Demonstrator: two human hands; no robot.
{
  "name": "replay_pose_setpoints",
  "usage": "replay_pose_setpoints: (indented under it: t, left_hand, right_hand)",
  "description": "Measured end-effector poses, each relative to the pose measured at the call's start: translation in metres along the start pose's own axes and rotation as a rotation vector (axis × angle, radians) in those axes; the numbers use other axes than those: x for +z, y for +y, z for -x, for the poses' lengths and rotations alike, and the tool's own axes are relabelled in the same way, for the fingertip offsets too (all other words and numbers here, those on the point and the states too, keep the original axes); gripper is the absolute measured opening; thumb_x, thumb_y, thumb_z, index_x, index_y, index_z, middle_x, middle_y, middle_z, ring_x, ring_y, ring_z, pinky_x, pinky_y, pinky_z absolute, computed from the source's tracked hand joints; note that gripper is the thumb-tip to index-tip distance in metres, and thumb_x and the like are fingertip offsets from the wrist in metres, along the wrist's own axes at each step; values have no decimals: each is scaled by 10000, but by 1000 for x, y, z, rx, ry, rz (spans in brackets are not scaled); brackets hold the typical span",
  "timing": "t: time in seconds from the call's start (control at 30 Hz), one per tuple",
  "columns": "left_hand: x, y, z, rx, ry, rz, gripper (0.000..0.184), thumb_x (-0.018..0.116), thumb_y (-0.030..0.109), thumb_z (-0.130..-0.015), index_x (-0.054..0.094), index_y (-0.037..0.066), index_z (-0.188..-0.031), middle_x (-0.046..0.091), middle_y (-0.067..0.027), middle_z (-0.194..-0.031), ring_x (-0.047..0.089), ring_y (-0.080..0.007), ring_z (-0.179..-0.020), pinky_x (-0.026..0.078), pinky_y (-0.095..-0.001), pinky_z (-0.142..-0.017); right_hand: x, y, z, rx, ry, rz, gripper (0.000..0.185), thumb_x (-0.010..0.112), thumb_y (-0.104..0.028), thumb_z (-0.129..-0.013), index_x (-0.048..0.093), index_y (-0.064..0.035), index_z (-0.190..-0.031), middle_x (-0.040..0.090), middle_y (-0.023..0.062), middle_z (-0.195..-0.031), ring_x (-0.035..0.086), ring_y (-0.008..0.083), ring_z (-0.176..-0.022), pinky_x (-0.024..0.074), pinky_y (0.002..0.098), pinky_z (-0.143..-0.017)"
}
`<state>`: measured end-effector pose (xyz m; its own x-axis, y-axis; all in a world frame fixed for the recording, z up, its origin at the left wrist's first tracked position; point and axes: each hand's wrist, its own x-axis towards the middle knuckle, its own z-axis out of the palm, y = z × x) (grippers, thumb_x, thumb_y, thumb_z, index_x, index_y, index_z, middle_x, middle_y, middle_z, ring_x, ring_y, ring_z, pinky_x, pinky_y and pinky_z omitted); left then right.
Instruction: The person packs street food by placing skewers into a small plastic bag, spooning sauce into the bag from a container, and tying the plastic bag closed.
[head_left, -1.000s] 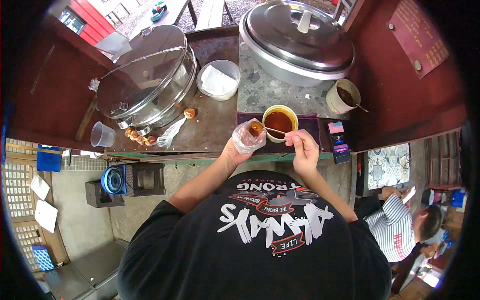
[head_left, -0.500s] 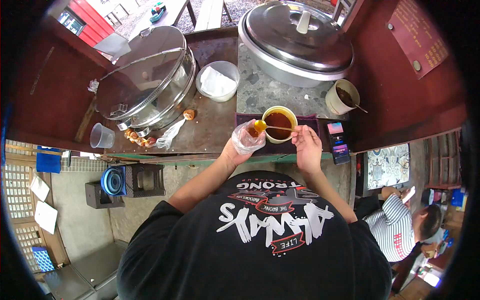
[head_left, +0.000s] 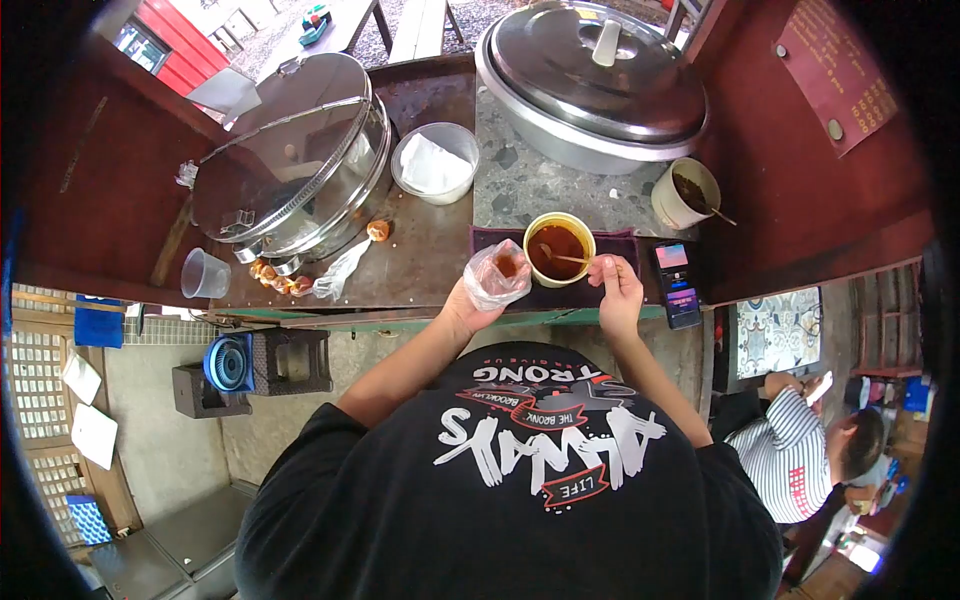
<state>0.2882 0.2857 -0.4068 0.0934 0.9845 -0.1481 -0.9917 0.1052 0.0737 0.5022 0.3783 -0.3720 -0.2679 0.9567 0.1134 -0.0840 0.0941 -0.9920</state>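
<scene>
My left hand (head_left: 476, 306) is closed around a small clear plastic bag (head_left: 497, 280) with some reddish-brown liquid in it. Just right of the bag stands a cream tub (head_left: 536, 224) of dark reddish-brown sauce (head_left: 562, 244). In my right hand (head_left: 617, 287) the fingers pinch the handle of a spoon (head_left: 570, 259), whose bowl end dips into the sauce. Small knotted bags of sauce (head_left: 290, 282) lie on the counter to the left, along with one tied bag (head_left: 347, 264) with a long loose top.
A phone (head_left: 681, 290) lies right of the tub, below a second tub (head_left: 684, 196) with a spoon. Behind are a large lidded metal pot (head_left: 600, 75), a round glass-sided steamer (head_left: 290, 150) and a plastic bowl (head_left: 436, 163). A person in a striped shirt (head_left: 785, 455) is at the right.
My right hand has moved slightly down, and the spoon has gone from the bag's mouth to the sauce in the tub. The left hand keeps its hold on the bag.
</scene>
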Motion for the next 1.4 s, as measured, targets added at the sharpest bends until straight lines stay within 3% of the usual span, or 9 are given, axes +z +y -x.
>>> replay_pose_setpoints:
  t: [0.27, 0.37, 0.57, 0.87, 1.07, 1.27, 1.4]
  left_hand:
    - [3, -2, 0, 19, -28, -35, 283, 523, 218, -930, 629, 64, -1143, 640, -167, -1039, 609, -319, -955, 520, -393, -789]
    - [-1, -1, -1, 23, 52, -37, 265, 524, 209, -934, 636, 62, -1124, 642, -166, -1029, 611, -317, -958, 526, -392, -817]
    - [0, -2, -1, 43, 152, 1, 249, 505, 197, -945, 659, 61, -1086, 648, -164, -1019, 616, -321, -957, 529, -400, -875]
    - [-1, -1, 0, 16, 42, -25, 242, 512, 192, -946, 660, 73, -1095, 648, -152, -1011, 617, -307, -948, 527, -392, -875]
    - [-6, 0, -4, -3, 115, -18, 243, 508, 216, -952, 651, 66, -1079, 649, -144, -998, 619, -295, -956, 523, -390, -885]
    - [0, 0, -1, -5, -61, 2, 262, 509, 221, -952, 638, 59, -1113, 632, -163, -1061, 602, -321, -1016, 515, -399, -921]
    - [-6, -1, -1, 7, 101, 29, 280, 510, 221, -952, 607, 62, -1160, 602, -164, -1129, 592, -328, -1033, 509, -404, -929]
  right_hand:
    - [-6, 5, -3, 207, 101, -260, 259, 531, -236, -979, 633, -1, -945, 625, 43, -782, 522, 92, -668, 421, 230, -621]
    - [-5, 1, -4, 242, 141, -299, 260, 531, -233, -978, 633, 4, -943, 629, 53, -783, 533, 104, -669, 427, 239, -625]
    - [-7, -2, -6, 224, 169, -329, 267, 536, -240, -977, 629, 10, -958, 632, 52, -788, 537, 104, -672, 429, 238, -632]
    - [-13, 3, -6, 210, 176, -316, 272, 537, -251, -977, 628, 5, -969, 625, 40, -776, 532, 100, -668, 430, 235, -630]
    - [-17, 3, -8, 233, 154, -348, 208, 525, -192, -982, 619, -7, -963, 640, 49, -828, 568, 100, -697, 464, 230, -646]
    - [1, -26, -6, 211, 145, -400, 216, 523, -198, -982, 618, -5, -966, 638, 53, -810, 560, 106, -688, 452, 233, -638]
    - [10, -30, -2, 158, 17, -321, 243, 509, -212, -989, 623, 2, -967, 634, 56, -802, 550, 103, -693, 437, 237, -652]
